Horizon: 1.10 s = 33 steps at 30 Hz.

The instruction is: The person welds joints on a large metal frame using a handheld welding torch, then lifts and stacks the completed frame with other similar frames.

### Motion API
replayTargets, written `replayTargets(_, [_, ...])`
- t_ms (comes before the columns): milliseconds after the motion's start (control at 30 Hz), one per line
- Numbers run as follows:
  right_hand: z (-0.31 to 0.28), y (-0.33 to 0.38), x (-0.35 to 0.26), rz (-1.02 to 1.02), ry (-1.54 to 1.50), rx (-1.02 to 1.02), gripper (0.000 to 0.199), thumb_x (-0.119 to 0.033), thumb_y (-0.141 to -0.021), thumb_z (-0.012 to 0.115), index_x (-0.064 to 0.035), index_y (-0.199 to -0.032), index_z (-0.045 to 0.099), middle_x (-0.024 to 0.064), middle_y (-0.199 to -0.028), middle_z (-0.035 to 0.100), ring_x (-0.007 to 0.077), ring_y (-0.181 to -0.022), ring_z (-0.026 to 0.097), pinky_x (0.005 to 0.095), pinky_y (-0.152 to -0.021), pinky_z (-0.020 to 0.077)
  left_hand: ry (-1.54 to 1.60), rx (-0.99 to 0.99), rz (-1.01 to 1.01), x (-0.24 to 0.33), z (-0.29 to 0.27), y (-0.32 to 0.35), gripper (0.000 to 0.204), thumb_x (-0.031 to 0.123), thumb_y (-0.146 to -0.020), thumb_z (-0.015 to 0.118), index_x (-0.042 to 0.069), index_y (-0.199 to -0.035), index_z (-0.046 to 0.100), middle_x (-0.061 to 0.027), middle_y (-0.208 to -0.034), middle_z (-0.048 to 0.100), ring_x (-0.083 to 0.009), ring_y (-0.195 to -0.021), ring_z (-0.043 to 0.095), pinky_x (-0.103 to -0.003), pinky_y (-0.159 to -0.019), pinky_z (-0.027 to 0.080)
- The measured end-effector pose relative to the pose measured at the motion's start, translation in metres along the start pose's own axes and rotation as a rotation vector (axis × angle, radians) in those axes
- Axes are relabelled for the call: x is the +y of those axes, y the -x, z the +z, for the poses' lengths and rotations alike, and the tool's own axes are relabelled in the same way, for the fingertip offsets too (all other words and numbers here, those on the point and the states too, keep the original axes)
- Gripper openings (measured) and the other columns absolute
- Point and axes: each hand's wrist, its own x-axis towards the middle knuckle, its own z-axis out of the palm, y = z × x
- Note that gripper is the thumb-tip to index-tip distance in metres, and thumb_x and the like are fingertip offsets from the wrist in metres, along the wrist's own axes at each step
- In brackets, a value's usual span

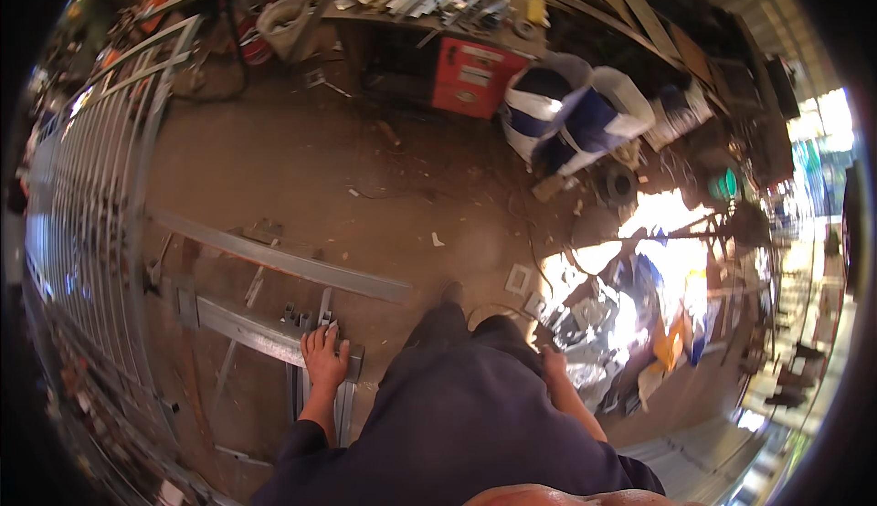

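Left hand (325, 356) lay spread on the beam (247, 329). Right hand (554, 365) was partly hidden; grip could not be determined.

The floor (320, 159) lies in dim, brownish light. Daylight is harshest between three and four o'clock, where a sunlit patch burns to white and swallows detail; the openings (827, 131) between two and three o'clock are also blown out. Deep shadow fills the space beneath the surface (393, 22) at twelve o'clock. A dull sheen marks the metal beam (251, 331) at eight o'clock. The hands (324, 357) look slightly soft. Straight edges bend toward the blackened rim, where outlying clutter smears.
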Motion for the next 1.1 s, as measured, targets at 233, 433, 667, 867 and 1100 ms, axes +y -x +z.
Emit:
replayTargets(233, [-0.155, -0.256, -0.054, 0.715, -1.059, -0.216, 0.021, -0.024, -0.093, 0.060, -0.0082, -0.108, 0.059, 0.0050, -0.080, 0.060, 0.0145, -0.065, 0.057, 0.0277, -0.054, 0.0473, 0.055, 0.220, -0.332, 0.021, 0.014, -0.034, 0.033, 0.029, -0.095, 0.061, 0.004, -0.116, 0.058, -0.0165, -0.132, 0.055, -0.0357, -0.124, 0.051, -0.049, -0.113, 0.032])
replayTargets(433, [-0.213, -0.464, -0.148, 0.554, -1.007, -0.313, 0.037, -0.032, -0.096, 0.064, -0.0087, -0.124, 0.058, 0.0080, -0.097, 0.065, 0.0228, -0.082, 0.064, 0.0374, -0.068, 0.0529, 0.299, 0.773, -0.982, 0.066, 0.029, -0.101, 0.025, 0.022, -0.098, 0.060, 0.000, -0.109, 0.056, -0.0186, -0.111, 0.057, -0.0361, -0.105, 0.055, -0.043, -0.094, 0.044])
replayTargets(667, [-0.263, -0.661, -0.309, 0.223, -0.967, -0.691, 0.040, -0.035, -0.097, 0.063, -0.0102, -0.128, 0.056, 0.0051, -0.095, 0.064, 0.0182, -0.079, 0.063, 0.0342, -0.068, 0.0518, 0.157, 0.880, -0.969, 0.135, 0.003, -0.210, 0.032, 0.025, -0.093, 0.066, 0.002, -0.115, 0.058, -0.0176, -0.118, 0.058, -0.0361, -0.114, 0.055, -0.046, -0.098, 0.042])
replayTargets(867, [-0.280, -0.731, -0.487, 0.271, -0.971, -0.878, 0.072, -0.042, -0.097, 0.061, -0.0121, -0.155, 0.031, 0.0200, -0.151, 0.045, 0.0350, -0.134, 0.049, 0.0459, -0.107, 0.0454, 0.173, 0.962, -1.094, 0.116, -0.013, -0.283, 0.035, 0.027, -0.092, 0.067, 0.002, -0.115, 0.057, -0.0173, -0.117, 0.059, -0.0375, -0.112, 0.055, -0.047, -0.097, 0.043])
replayTargets(1100, [-0.263, -0.789, -0.718, 0.215, -1.156, -1.078, 0.090, -0.047, -0.097, 0.060, -0.0081, -0.161, 0.009, 0.0196, -0.158, 0.035, 0.0340, -0.143, 0.040, 0.0448, -0.117, 0.0351, 0.315, 0.997, -1.152, 0.008, -0.071, -0.375, 0.030, 0.027, -0.093, 0.067, 0.001, -0.102, 0.055, -0.0186, -0.107, 0.059, -0.0382, -0.104, 0.056, -0.047, -0.091, 0.043])
